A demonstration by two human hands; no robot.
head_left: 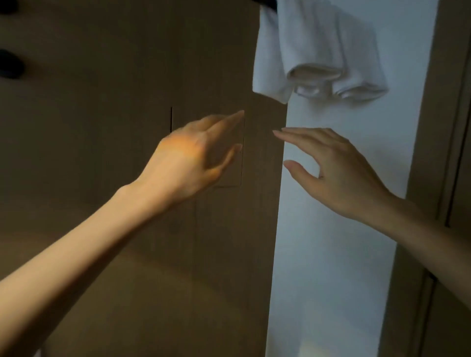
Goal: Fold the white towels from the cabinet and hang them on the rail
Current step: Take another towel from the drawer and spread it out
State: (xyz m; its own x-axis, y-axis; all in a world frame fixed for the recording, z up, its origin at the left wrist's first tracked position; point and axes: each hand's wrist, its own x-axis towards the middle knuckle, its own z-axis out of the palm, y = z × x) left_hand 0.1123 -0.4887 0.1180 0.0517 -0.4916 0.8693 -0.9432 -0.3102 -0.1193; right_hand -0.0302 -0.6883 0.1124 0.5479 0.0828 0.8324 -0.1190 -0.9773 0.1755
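A folded white towel point(318, 51) hangs from a dark rail point(266, 3) at the top edge of the view, its rolled lower folds bunched at the bottom right. My left hand point(196, 155) is raised below and to the left of the towel, fingers stretched out and holding nothing. My right hand point(331, 168) is raised just below the towel, fingers straight, thumb apart, also empty. Neither hand touches the towel.
A brown wall panel point(102, 127) with a faint rectangular seam fills the left. A pale lit strip point(331, 254) runs down behind the towel. A brown door frame point(443, 178) stands at the right. Two dark knobs point(10, 63) sit at the far left.
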